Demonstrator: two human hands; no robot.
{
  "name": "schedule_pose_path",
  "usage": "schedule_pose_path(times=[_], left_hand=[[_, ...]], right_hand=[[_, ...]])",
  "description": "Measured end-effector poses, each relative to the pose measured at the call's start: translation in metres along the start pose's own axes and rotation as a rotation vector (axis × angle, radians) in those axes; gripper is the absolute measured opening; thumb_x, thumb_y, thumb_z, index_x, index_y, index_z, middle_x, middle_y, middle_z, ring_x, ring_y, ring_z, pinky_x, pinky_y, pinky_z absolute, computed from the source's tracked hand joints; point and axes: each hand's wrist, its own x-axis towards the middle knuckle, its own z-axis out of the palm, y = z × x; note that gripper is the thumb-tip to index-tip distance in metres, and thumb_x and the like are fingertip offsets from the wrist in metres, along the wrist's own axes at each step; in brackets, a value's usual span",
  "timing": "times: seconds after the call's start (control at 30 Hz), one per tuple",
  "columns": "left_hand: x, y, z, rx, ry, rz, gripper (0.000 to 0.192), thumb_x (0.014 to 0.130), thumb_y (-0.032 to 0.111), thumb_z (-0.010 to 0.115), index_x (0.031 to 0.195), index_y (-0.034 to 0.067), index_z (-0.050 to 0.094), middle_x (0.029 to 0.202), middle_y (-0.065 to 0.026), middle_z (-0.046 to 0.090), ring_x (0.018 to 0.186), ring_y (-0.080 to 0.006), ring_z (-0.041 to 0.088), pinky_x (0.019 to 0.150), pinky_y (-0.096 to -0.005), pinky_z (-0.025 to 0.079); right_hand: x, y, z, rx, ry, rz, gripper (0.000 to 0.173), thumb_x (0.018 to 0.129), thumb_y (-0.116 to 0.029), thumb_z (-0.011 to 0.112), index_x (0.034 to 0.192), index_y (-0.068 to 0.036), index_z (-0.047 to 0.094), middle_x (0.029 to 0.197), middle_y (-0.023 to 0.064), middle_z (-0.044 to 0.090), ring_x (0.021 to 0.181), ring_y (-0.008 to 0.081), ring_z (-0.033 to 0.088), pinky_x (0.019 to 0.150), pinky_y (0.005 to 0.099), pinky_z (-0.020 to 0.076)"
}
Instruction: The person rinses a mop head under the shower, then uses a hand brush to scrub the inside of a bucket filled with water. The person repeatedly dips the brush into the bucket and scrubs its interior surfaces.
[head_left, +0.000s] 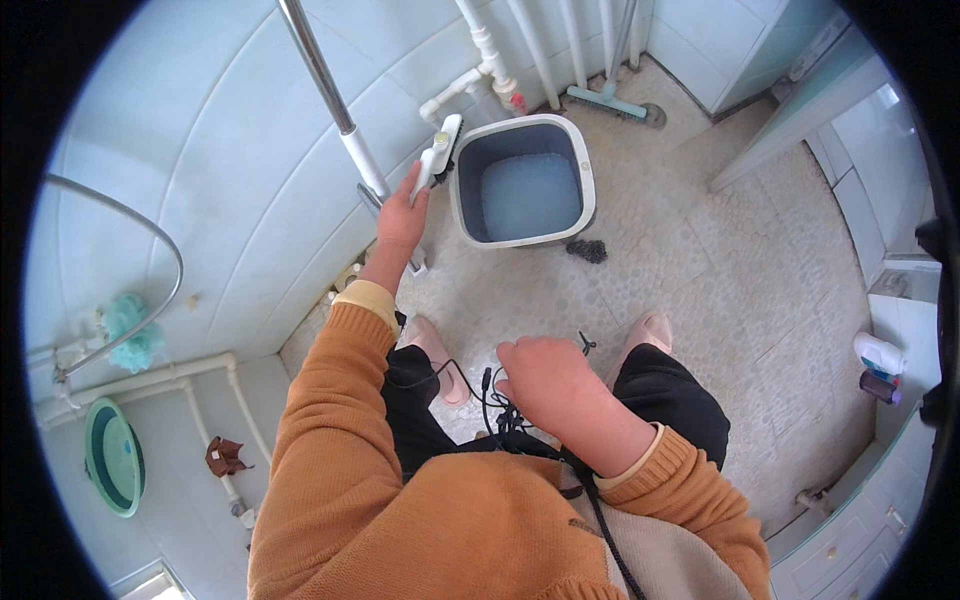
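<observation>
My left hand (403, 215) grips the white handle of a scrub brush (439, 154) with black bristles, near the tiled wall. The brush head stands at the left rim of a grey bucket (523, 244) with a white rim. Cloudy, bluish water (531, 191) lies inside the bucket. My right hand (551, 379) is in front of my body with its fingers curled; its palm side is hidden. Black cords (510, 416) hang below and beside it, and whether it holds one is unclear. A dark, fuzzy scrubber (586, 251) lies on the floor by the bucket's front right corner.
A chrome-and-white pole (330, 82) leans along the left wall. Behind the bucket are white pipes (491, 56) and a light-blue floor brush (609, 103) beside a drain (654, 115). Bottles (879, 354) stand at right; a green basin (115, 457) hangs at left.
</observation>
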Motion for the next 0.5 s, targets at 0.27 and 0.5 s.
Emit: schedule_pose_path(times=[0.27, 0.5], left_hand=[[0.029, 0.054, 0.023, -0.046, 0.120, 0.178, 0.049, 0.090, 0.033, 0.052, 0.138, 0.026, 0.042, 0.101, -0.0218, 0.064, 0.094, -0.0393, 0.061, 0.082, -0.0449, 0.048], [-0.032, 0.030, 0.013, -0.006, 0.091, 0.074, 0.050, 0.090, 0.031, 0.052, 0.138, 0.023, 0.042, 0.096, -0.0223, 0.064, 0.088, -0.0403, 0.062, 0.079, -0.0470, 0.048]], right_hand=[[0.006, -0.004, 0.005, -0.027, 0.011, -0.021, 0.025, 0.079, -0.024, 0.067, 0.087, -0.004, 0.056, 0.078, 0.0138, 0.061, 0.075, 0.0339, 0.062, 0.064, 0.0430, 0.0484], [0.006, -0.002, 0.003, 0.003, 0.014, -0.045, 0.025, 0.080, -0.024, 0.066, 0.089, -0.003, 0.056, 0.079, 0.0146, 0.061, 0.076, 0.0342, 0.061, 0.065, 0.0432, 0.0484]])
